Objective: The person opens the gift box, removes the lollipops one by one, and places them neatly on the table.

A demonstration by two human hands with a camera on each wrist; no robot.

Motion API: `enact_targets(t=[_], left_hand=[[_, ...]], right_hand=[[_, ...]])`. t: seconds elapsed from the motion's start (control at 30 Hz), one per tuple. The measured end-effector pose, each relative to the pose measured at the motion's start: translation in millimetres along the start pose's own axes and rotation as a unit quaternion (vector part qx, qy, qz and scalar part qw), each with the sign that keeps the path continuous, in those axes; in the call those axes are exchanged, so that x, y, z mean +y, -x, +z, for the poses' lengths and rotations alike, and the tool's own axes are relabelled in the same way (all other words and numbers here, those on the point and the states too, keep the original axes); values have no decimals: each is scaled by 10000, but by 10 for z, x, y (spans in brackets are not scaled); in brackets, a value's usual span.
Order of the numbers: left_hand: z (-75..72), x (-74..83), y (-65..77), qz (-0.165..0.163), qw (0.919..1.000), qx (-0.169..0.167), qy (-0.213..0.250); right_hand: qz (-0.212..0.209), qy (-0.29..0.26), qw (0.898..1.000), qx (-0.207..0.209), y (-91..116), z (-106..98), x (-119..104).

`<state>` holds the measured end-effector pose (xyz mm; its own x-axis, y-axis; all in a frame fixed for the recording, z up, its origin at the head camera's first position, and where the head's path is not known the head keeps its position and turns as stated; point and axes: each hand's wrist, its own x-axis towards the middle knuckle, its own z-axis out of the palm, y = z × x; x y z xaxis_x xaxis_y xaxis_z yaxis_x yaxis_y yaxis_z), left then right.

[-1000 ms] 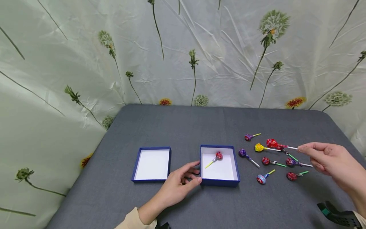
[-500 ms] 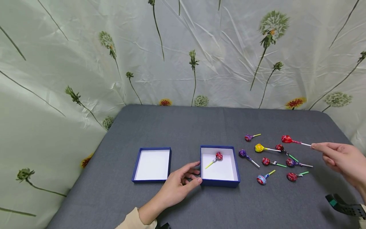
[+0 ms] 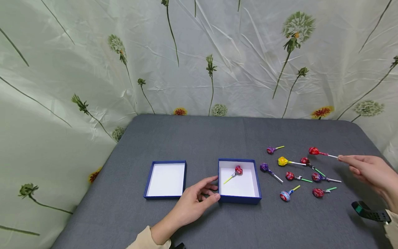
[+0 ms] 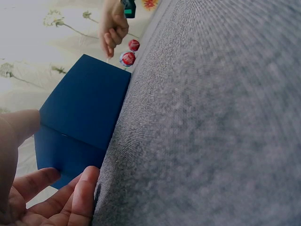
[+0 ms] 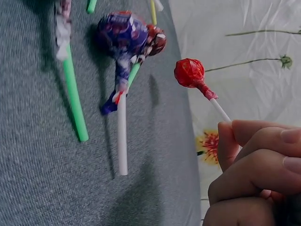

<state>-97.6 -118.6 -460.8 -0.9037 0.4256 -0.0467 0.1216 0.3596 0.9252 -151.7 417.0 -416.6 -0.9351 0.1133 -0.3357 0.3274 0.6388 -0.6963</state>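
Note:
My right hand [image 3: 370, 173] pinches the white stick of a red lollipop [image 3: 314, 150] between thumb and fingertips. In the right wrist view the lollipop [image 5: 189, 73] is held up off the grey cloth, its wrapped head pointing away from the hand. My left hand [image 3: 196, 202] rests against the left wall of a blue open box [image 3: 239, 199], thumb at its front corner and fingers loosely bent along the side. Inside the box, on its white floor, lies one red lollipop [image 3: 238, 169] with a yellow stick. The left wrist view shows the blue box walls [image 4: 89, 103] close to the fingers.
Several lollipops lie right of the box, among them a yellow one [image 3: 283, 161], a light blue one [image 3: 284, 196] and a purple one [image 3: 264, 167]. A white-lined blue lid [image 3: 166, 180] lies left of the left hand. Flowered fabric [image 3: 186, 69] hangs behind the table.
My right hand has drawn the red lollipop to the right, away from above the yellow one, and now barely moves. The left hand stays at the box.

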Motion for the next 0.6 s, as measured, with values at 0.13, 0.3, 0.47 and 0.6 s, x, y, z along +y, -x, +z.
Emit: enact_targets(t=[0.13,0.3,0.47,0.6], left_hand=[[-1,2,6,-27,10000,0,-8],[-4,6,13,-56,10000,20,-51],[-3,13,11,-47,10000,26,-24],[-7,11,17,-93,10000,12,-34]], right_hand=[[16,132,9999,-89,-53,-11,24],[26,287,9994,-171,-107,-16,29],[25,302,9992,-270,-128,-18,-11],[26,291,9989,-373,-142,-34,-31]])
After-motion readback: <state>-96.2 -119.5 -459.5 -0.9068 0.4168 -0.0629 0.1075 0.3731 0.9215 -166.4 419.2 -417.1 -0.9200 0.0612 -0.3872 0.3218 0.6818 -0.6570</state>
